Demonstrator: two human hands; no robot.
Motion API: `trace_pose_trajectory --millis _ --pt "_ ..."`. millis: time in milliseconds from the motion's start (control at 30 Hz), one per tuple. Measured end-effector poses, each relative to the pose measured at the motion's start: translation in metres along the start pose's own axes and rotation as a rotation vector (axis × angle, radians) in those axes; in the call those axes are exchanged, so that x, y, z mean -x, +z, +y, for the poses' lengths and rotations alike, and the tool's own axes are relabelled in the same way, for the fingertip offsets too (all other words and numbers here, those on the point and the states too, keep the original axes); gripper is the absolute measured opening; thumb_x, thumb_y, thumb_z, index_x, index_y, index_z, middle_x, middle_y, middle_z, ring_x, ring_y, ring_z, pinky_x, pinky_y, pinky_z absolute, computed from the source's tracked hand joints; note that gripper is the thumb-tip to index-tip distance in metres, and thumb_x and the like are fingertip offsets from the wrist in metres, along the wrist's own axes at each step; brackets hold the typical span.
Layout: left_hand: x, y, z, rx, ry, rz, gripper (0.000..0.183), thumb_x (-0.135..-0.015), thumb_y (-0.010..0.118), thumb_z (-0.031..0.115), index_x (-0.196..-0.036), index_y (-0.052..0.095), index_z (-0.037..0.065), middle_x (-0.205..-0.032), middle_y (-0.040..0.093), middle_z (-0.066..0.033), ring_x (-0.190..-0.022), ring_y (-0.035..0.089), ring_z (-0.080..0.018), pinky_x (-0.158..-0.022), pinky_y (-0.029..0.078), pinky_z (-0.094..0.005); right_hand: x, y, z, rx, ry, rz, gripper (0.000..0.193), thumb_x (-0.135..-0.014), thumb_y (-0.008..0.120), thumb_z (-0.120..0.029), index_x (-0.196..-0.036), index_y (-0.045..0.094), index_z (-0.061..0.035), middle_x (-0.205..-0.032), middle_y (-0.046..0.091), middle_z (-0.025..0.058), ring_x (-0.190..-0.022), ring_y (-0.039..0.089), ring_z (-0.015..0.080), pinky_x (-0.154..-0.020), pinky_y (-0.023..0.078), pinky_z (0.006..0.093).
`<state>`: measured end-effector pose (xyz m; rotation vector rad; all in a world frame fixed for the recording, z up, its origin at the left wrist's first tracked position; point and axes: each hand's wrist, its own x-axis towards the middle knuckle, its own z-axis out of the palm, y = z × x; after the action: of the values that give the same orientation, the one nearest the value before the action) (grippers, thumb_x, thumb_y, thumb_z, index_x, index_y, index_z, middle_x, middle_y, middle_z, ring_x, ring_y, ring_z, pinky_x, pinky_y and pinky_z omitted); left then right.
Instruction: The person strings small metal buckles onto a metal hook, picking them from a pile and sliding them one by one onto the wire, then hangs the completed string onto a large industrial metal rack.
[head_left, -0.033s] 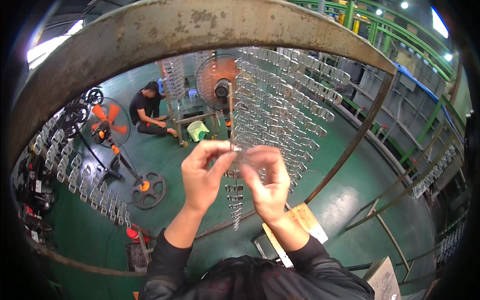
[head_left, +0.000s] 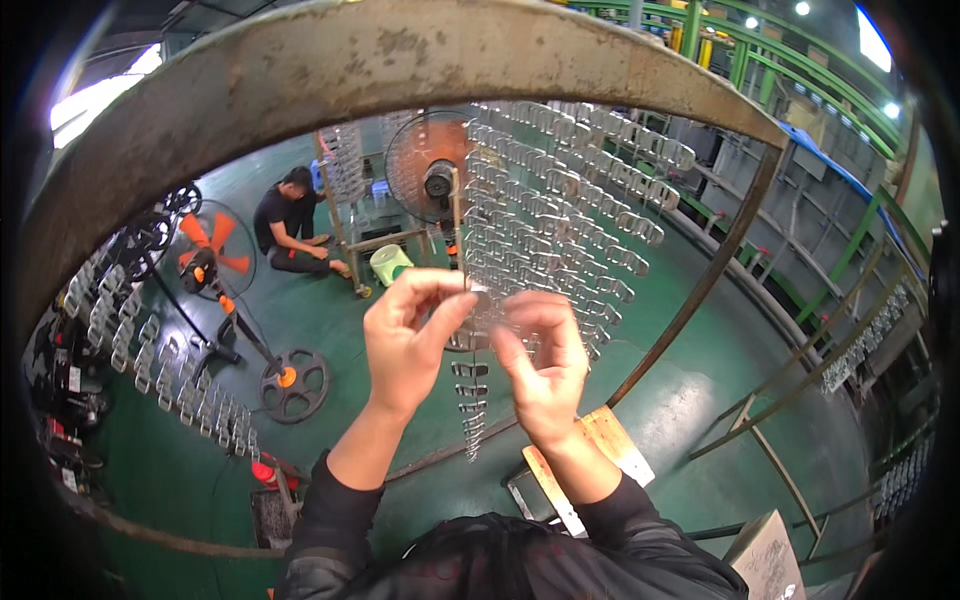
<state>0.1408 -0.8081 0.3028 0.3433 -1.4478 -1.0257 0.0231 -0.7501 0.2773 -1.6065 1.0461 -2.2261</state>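
Head view, far left: rows of small shiny metal pieces hang along a curved rail above the green floor.
Orange fan on a stand, with a round wheel-like base lying on the floor near it.
Seated person, crouched on the floor beside a metal frame, well apart from the hands.
Rusty curved bar, arching across the top, close to the camera.
Left hand, raised, fingers curled together, thumb and forefinger pinched at the top of the hanging strip of metal pieces.
Hanging strip: it drops straight down between the two hands from a thin vertical rod; just what the fingertips grip is too small to tell.
Right hand, fingers bent and close together, touching the same strip from the other side.
Rack of metal pieces, many rows, just behind the hands.
Wooden plank, below the right wrist.
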Motion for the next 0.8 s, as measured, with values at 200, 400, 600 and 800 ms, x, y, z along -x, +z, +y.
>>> trace_pose_trajectory --millis 200,400,600,800 --pt "-0.074 0.032 0.005 0.223 0.074 -0.192 0.009 -0.087 0.062 0.005 -0.096 0.059 0.003 -0.095 0.064 -0.0031 -0.085 0.059 -0.0086 -0.073 0.045 -0.0224 -0.011 -0.042 -0.006 0.058 0.001 0.149 0.012 -0.082 0.063 0.001 -0.09 0.056 -0.0041 -0.098 0.056 0.0063 -0.088 0.052 0.0119 -0.073 0.04 0.0238" --pt "-0.121 0.049 0.009 0.419 0.106 -0.229 0.015 -0.085 0.067 0.01 -0.098 0.061 0.004 -0.09 0.066 -0.002 -0.079 0.06 -0.0077 -0.069 0.046 -0.0209 -0.009 -0.066 -0.004 0.045 0.025 0.154 0.012 -0.083 0.061 0.002 -0.091 0.055 -0.0039 -0.097 0.055 0.0052 -0.089 0.052 0.0116 -0.074 0.04 0.0234" --pt "-0.16 0.052 -0.004 0.442 0.186 -0.351 0.026 -0.088 0.057 0.002 -0.114 0.056 0.004 -0.103 0.063 -0.0047 -0.086 0.061 -0.0148 -0.075 0.051 -0.0319 -0.006 -0.081 0.001 0.027 0.095 0.161 0.012 -0.084 0.06 0.003 -0.091 0.054 -0.0039 -0.094 0.056 0.004 -0.087 0.053 0.0105 -0.074 0.041 0.0232" --pt "-0.184 0.07 -0.021 0.598 0.232 -0.303 0.035 -0.083 0.063 0.006 -0.116 0.051 0.005 -0.113 0.055 -0.0055 -0.107 0.052 -0.0163 -0.094 0.042 -0.0318 -0.015 -0.092 0.007 -0.029 0.153 0.151 0.013 -0.085 0.057 0.004 -0.093 0.052 -0.0049 -0.096 0.054 0.0039 -0.088 0.051 0.0099 -0.076 0.042 0.0223"
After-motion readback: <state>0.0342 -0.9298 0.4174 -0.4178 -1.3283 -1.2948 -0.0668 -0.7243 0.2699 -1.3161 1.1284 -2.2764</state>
